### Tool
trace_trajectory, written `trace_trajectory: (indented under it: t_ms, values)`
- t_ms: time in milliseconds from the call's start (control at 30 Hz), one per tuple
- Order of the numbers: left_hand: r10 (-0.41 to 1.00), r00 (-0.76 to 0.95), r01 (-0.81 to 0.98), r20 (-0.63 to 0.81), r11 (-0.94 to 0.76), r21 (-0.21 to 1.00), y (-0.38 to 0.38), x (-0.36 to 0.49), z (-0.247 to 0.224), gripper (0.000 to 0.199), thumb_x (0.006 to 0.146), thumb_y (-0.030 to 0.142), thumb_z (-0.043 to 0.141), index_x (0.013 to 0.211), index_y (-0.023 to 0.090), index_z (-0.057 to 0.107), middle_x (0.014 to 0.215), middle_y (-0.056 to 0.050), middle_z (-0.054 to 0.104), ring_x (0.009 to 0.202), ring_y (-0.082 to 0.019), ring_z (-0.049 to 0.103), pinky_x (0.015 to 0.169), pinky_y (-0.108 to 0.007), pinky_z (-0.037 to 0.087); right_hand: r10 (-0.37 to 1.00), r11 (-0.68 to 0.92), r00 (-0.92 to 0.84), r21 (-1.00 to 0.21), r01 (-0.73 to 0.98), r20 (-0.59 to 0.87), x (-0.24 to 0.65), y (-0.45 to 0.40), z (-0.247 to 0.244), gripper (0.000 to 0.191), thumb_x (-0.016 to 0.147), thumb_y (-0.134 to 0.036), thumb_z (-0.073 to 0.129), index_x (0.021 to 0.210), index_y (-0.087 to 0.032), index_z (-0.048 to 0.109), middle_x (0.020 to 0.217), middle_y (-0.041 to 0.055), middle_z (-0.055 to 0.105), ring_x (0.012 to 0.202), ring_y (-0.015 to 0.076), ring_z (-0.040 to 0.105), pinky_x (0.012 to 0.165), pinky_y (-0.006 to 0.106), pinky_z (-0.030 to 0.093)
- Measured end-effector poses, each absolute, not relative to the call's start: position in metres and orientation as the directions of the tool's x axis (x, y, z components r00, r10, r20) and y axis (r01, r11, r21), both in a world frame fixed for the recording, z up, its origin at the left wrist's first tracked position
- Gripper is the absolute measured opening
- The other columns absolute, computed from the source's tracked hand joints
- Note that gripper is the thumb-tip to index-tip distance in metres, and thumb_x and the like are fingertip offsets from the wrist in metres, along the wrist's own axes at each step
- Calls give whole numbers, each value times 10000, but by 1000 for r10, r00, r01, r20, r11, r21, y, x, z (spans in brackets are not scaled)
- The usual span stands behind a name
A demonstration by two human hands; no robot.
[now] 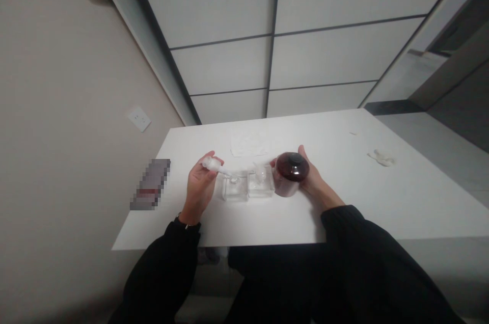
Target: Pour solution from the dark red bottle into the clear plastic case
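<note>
My left hand (200,186) pinches a whitish, see-through piece (212,164) with a rounded end and a thin stem pointing right. The stem reaches over the near left clear square container (235,191), and I cannot tell whether it touches. Beside that container stands a second clear square container (261,189), with a rounded clear part (260,173) at its top. To the right, my right hand (311,176) is wrapped round the far side of a round jar (287,186). The jar has a glossy dark red-brown lid with a black knob; most of my right fingers are hidden behind it.
A white table (290,224) carries everything. A thin white sheet (248,144) lies behind the containers. On the right are a crumpled pale scrap (381,158) and a small sliver (353,133). A blurred-out flat object (151,184) lies at the left edge, near the wall.
</note>
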State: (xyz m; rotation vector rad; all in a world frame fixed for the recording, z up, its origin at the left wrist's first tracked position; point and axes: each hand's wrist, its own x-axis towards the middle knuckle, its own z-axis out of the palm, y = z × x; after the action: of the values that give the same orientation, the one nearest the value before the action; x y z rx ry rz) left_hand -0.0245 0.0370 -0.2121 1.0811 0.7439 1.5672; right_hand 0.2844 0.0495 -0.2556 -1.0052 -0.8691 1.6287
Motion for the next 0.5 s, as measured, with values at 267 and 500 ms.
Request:
trace_trajectory:
  t_ms: [267,500]
  values:
    - [967,-31,-426,254,-242,872,37,-24,-214,577,620,533,1055,1022,203,806,978,-30,777,937,-173,727,940,-332,576,960,-274,-167,-889,-368,-226,285,48,-253,848,759,-1019,591,974,-218,767,764,92,771,933,356,752,891,515,600]
    - [969,-7,-433,247,-226,873,36,-24,-212,702,631,535,1050,1186,209,768,950,-10,765,938,-153,720,930,-287,564,965,-258,-137,-896,-362,-223,285,47,-250,877,755,-1036,566,998,-217,768,806,108,785,974,363,757,914,528,602]
